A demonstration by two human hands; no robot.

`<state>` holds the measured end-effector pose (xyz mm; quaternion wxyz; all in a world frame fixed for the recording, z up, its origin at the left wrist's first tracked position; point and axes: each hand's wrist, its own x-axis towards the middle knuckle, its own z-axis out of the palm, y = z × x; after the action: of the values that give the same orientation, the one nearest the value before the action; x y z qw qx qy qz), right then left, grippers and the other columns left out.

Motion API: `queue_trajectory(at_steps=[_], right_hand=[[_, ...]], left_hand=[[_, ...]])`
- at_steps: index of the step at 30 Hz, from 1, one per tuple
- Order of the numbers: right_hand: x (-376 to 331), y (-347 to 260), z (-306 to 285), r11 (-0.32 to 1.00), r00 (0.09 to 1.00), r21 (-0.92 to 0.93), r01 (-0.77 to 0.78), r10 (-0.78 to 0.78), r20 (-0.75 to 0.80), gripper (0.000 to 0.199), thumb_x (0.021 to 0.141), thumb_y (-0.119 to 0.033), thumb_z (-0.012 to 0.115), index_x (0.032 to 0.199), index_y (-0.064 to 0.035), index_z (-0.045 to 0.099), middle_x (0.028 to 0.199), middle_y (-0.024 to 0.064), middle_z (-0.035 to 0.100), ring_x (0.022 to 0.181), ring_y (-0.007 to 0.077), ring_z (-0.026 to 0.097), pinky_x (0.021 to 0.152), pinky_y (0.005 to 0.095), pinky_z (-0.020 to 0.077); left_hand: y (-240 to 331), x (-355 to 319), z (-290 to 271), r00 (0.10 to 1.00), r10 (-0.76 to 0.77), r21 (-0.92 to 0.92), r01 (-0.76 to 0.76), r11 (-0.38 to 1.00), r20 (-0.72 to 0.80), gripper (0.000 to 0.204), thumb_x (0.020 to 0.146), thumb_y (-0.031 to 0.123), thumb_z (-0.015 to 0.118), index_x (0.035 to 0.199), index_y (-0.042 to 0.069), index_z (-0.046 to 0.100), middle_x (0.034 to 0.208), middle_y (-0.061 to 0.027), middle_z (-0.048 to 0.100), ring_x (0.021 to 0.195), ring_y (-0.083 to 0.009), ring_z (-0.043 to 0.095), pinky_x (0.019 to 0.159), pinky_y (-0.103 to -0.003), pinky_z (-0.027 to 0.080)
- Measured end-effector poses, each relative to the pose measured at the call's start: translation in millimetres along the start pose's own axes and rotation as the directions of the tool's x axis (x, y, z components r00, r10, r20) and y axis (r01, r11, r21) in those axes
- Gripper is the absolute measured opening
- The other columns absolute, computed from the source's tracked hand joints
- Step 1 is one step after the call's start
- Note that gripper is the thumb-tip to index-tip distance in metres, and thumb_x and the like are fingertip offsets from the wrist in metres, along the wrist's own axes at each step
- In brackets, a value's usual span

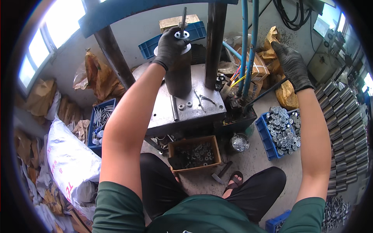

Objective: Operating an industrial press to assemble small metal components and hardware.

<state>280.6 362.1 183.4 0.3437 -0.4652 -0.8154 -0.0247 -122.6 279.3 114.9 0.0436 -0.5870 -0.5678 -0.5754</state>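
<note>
While the left hand (171,46), in a black glove, sits on top of the dark steel cylinder (178,73) standing upright on the press bench (171,116), its fingers (179,39) are pinched together on a small silver washer (182,35) threaded over the thin rod (183,19) that rises from the cylinder's top. The right hand (292,64), also gloved, is raised well off to the right with its fingers loosely spread and holding nothing, just above the dark lever (266,93) that slants down toward the machine. On the bench plate lie a short pin (175,108), two small rings (185,105) and a pair of pliers (204,99). A dark upright column (215,42) and blue hoses (248,42) stand between the two hands. Below the bench sits a wooden box (194,153) of dark parts, with a small metal cup (239,142) beside it and a hammer (221,171) on the floor. A blue crate (264,136) of silver round parts is at the right, another blue crate (93,124) of pins at the left.
</note>
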Motion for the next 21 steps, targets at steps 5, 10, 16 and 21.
queue_trajectory(at_steps=[5,10,16,21], right_hand=[[-16,-2,-9,0.985,0.999,-0.174,-0.003,0.009,0.038,0.058,0.099,-0.059,0.057,0.124,-0.0097,0.073,0.105,0.0214,0.075,0.102,0.0372,0.072,0.091,0.0468,0.0555],[-64,-7,-25,0.984,0.972,-0.073,0.166,-0.175,-0.155,0.036,0.099,-0.035,0.067,0.116,-0.0040,0.072,0.104,0.0201,0.075,0.094,0.0354,0.074,0.083,0.0418,0.0573],[-185,-22,-33,0.885,0.883,0.058,0.463,-0.454,-0.118,0.032,0.094,-0.009,0.068,0.125,-0.0026,0.064,0.104,0.0194,0.071,0.091,0.0376,0.070,0.079,0.0454,0.0552],[-287,-45,3,0.841,0.968,0.481,0.247,-0.195,-0.155,0.035,0.098,-0.015,0.062,0.128,0.0031,0.062,0.110,0.0148,0.070,0.095,0.0280,0.068,0.086,0.0428,0.0549]], left_hand=[[77,-94,22,0.994,0.080,-0.651,-0.113,0.750,-0.081,0.023,0.090,0.003,0.073,0.111,0.005,0.064,0.102,-0.0074,0.062,0.096,-0.0204,0.062,0.087,-0.034,0.054],[124,-231,25,0.986,-0.091,-0.770,0.166,0.616,0.139,0.030,0.090,0.002,0.076,0.117,0.001,0.061,0.107,-0.0062,0.058,0.094,-0.0162,0.058,0.088,-0.032,0.055],[125,-303,10,0.938,0.017,-0.370,0.120,0.921,0.346,0.053,0.081,0.008,0.084,0.130,0.010,0.064,0.136,-0.0114,0.060,0.124,-0.0305,0.063,0.101,-0.040,0.056],[116,-313,15,0.862,0.302,-0.281,-0.196,0.939,0.408,0.050,0.081,0.008,0.079,0.129,0.013,0.065,0.135,-0.0136,0.061,0.116,-0.0352,0.064,0.097,-0.044,0.054]])
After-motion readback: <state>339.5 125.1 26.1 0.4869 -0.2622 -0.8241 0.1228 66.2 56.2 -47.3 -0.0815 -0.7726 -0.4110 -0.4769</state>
